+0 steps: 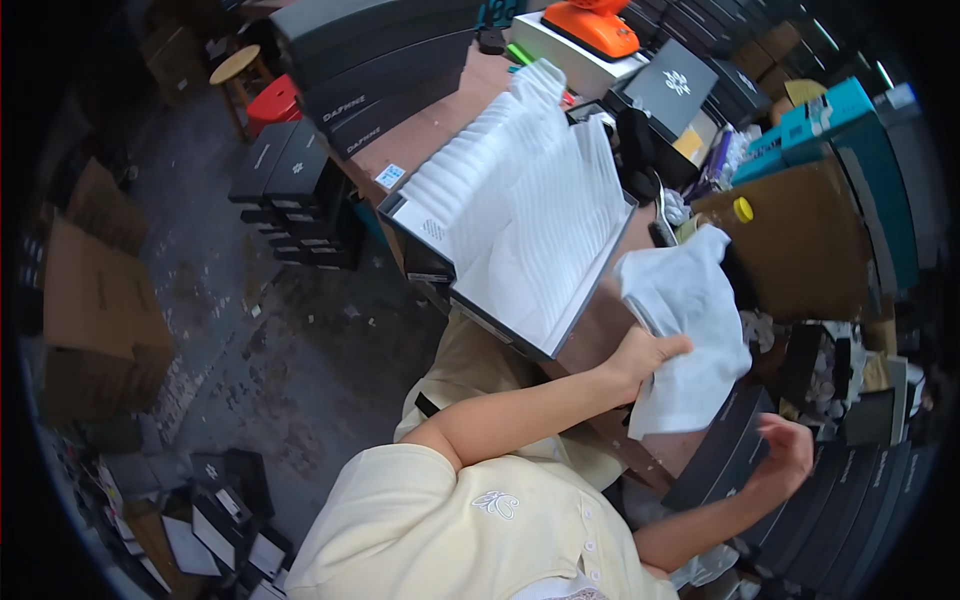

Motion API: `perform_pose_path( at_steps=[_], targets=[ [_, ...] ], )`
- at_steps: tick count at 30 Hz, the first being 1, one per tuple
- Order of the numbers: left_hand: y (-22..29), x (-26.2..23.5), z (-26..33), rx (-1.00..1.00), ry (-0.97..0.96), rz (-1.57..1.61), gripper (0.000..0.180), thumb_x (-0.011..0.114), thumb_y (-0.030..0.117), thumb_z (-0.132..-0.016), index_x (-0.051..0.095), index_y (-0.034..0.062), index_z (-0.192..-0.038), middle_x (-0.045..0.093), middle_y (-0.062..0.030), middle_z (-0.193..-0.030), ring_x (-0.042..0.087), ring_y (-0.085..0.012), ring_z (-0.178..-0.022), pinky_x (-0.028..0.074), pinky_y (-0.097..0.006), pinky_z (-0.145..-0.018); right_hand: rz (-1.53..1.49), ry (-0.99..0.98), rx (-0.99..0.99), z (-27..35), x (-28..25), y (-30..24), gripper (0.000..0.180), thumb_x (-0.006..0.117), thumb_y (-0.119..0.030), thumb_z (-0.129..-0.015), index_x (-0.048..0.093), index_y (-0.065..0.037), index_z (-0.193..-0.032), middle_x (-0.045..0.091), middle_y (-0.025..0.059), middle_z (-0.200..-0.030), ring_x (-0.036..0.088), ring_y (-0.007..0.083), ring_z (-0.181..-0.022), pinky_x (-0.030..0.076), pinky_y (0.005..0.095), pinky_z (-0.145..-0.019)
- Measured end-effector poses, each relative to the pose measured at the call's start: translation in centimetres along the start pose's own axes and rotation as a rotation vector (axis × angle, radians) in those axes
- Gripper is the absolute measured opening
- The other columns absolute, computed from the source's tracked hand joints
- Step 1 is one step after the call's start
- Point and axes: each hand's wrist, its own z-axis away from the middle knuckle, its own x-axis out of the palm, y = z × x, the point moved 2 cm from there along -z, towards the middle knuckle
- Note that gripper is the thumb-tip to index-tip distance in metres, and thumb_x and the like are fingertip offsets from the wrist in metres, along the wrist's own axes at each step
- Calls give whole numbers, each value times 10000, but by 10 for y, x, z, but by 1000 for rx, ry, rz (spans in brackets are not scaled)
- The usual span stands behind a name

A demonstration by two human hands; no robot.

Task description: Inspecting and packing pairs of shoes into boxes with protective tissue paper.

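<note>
My left hand (643, 362) is closed on the edge of a white cloth (695, 300), thumb on top. The cloth hangs bunched over the right part of the table; whether anything lies inside it is hidden. To the right of the cloth, my right hand (787, 452) is raised with loosely bent fingers and nothing visible in it. Left of the cloth, an open dark shoebox (592, 310) lies tilted at the table's near edge. White ribbed wrapping paper (520, 190) lines it and spreads out over its far side, hiding whatever may be beneath.
Dark shoeboxes (375, 75) are stacked at the table's far left, others (850, 510) stand at the right. Behind are an orange device (590, 32), a grey box lid (672, 88) and a brown carton (800, 240). More boxes (300, 170) stack on the floor, left.
</note>
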Motion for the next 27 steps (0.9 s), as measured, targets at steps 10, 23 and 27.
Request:
perform_pose_path(
  at_steps=[10, 23, 27],
  targets=[
    [-31, 49, 23, 1387, 126, -1580, 763, 651, 194, -655, 352, -49, -1314, 322, -209, -1386, 376, -403, -1234, 348, -485, -999, -833, -25, 330, 20, 102, 81, 829, 512, -606, -845, 193, -144, -1454, 338, 76, -1424, 358, 246, -1284, 311, 373, -1053],
    [52, -70, 56, 1207, 808, -944, 723, 621, 144, -772, 235, -51, -1351, 435, -243, -1229, 404, -373, -1184, 294, -456, -1011, -772, 208, 462, 40, 43, 90, 612, 541, -493, -881, 378, -133, -1348, 446, 91, -1320, 507, 272, -1125, 436, 454, -941],
    [38, -42, 17, 912, 530, -1652, 509, 654, 275, -725, 535, -9, -1130, 623, -123, -886, 543, -311, -933, 359, -441, -812, -705, 191, 332, 38, 74, 48, 557, 523, -428, -913, 395, -88, -1335, 440, 113, -1344, 487, 277, -1180, 388, 475, -1012]
  ],
)
